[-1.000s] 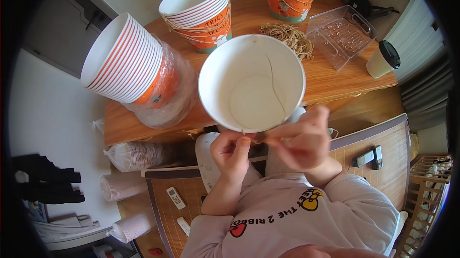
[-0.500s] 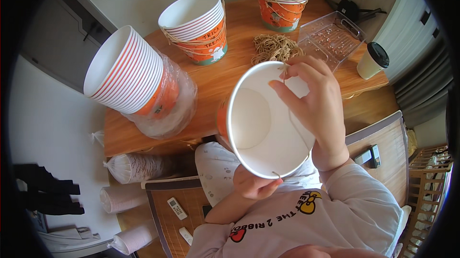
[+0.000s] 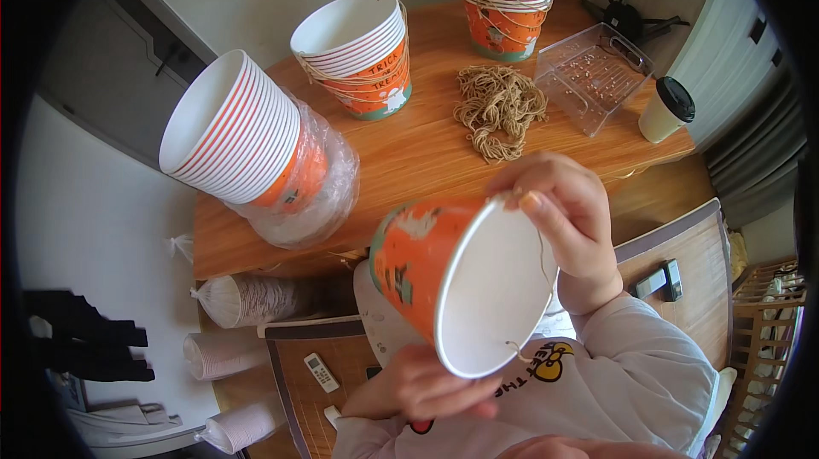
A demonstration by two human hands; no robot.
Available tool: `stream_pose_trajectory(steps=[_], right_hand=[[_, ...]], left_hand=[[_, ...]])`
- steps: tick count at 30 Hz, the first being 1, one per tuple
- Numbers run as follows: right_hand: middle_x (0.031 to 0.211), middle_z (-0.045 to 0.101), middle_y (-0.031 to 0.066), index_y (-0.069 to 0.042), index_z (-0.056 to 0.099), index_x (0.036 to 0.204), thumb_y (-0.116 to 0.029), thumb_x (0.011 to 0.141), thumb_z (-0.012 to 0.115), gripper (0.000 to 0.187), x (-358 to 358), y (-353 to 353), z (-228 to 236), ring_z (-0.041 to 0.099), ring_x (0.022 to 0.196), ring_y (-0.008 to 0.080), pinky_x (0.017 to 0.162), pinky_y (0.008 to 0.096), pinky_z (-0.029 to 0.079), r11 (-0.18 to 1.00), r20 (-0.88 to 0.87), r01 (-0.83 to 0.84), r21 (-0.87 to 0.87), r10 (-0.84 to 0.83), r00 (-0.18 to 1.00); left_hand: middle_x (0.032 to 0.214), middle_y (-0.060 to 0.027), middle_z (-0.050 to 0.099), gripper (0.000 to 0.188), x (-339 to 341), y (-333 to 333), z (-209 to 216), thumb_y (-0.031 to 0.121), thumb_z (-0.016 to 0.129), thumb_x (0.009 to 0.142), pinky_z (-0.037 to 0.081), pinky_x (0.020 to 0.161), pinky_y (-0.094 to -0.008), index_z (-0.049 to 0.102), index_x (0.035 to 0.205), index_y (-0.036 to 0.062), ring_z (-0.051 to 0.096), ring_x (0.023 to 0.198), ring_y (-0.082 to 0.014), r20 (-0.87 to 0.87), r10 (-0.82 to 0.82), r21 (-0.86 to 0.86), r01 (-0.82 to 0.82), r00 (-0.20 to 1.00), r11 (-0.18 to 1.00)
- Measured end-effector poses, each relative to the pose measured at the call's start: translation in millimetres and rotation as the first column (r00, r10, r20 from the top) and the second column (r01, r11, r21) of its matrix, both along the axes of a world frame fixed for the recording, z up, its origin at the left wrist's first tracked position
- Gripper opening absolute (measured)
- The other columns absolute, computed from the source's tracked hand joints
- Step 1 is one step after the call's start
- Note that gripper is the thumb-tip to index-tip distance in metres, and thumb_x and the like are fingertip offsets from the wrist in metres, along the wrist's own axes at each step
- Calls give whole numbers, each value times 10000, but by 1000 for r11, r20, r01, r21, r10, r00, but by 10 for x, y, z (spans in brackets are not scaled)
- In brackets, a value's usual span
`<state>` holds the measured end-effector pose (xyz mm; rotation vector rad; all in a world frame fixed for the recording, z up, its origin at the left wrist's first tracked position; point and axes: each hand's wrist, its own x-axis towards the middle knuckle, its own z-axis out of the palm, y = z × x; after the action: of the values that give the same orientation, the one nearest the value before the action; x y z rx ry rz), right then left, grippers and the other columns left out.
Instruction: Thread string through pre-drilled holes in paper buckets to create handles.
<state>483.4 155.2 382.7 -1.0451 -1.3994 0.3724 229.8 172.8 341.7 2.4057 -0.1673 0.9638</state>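
Observation:
An orange paper bucket (image 3: 408,264) with a white inside and a green base lies tilted in front of me, its mouth turned to the right. My left hand (image 3: 439,386) is closed round the lower side by the rim; some of its fingers are hidden. At the upper rim my right hand (image 3: 559,216) pinches the thin tan cord (image 3: 546,258) where it meets the bucket's edge. The cord runs loosely across the mouth, and its other end pokes through the wall near my left hand. A heap of tan cords (image 3: 502,109) lies beyond the bucket on the wooden table.
One bucket stack (image 3: 230,139) leans in clear plastic on the left. A shorter corded stack (image 3: 354,54) and a tall one (image 3: 503,11) stand behind. A clear tray (image 3: 593,75) holds small beads, beside a lidded cup (image 3: 665,109). Bagged stacks (image 3: 247,299) lie below the table's left edge.
The bucket has turned, so its orange outside now shows and its mouth faces right. Both hands have moved lower with it, and the cord heap has come into full view.

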Motion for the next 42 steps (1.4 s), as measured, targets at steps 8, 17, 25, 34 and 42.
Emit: stream_pose_trajectory(steps=[8, 17, 25, 34, 42], right_hand=[[942, 657, 141, 23, 615, 890, -125, 972, 573, 174, -246, -92, -71, 640, 932, 253, 808, 343, 490, 812, -297, -563, -153, 505, 810], [881, 617, 104, -2, 614, 913, -117, 959, 594, 125, -413, -180, -459, 609, 839, 255, 717, 349, 475, 819, -167, -544, -185, 519, 838], [870, 614, 113, 3, 616, 915, -70, 933, 608, 76, -461, -240, -834, 602, 817, 277, 701, 360, 473, 816, -169, -506, -280, 477, 863], [965, 654, 99, -65, 643, 767, -164, 818, 734, 144, -372, -238, -915, 580, 844, 271, 723, 358, 470, 929, 262, -331, -164, 364, 894], [953, 694, 31, -95, 726, 951, -132, 766, 788, 198, -320, -78, -919, 579, 851, 229, 746, 354, 465, 960, 373, -258, -107, 279, 885]], left_hand=[[938, -108, 643, 325, -32, 482, 396, 213, 793, 744, 469, 716, -269, 664, 954, 0, 597, 789, -155, 160, 363, -612, -196, 918, 766], [1265, -188, 525, 223, 117, 460, 275, 54, 680, 865, 536, 889, -333, 508, 997, 0, 554, 1136, -198, -133, -183, -941, -65, 974, 333], [1215, -173, 568, 194, -14, 300, -98, -4, 660, 814, 480, 939, -327, 540, 965, -15, 581, 1078, -180, -294, -145, -940, -259, 945, 221], [1122, -158, 612, 204, -65, 278, -202, -9, 658, 786, 486, 931, -324, 574, 971, -31, 597, 1022, -168, -300, -43, -954, -298, 953, 41], [1089, -139, 614, 206, -63, 279, -259, -17, 652, 781, 489, 902, -306, 566, 968, -31, 591, 999, -155, -291, -60, -955, -287, 955, 73]])
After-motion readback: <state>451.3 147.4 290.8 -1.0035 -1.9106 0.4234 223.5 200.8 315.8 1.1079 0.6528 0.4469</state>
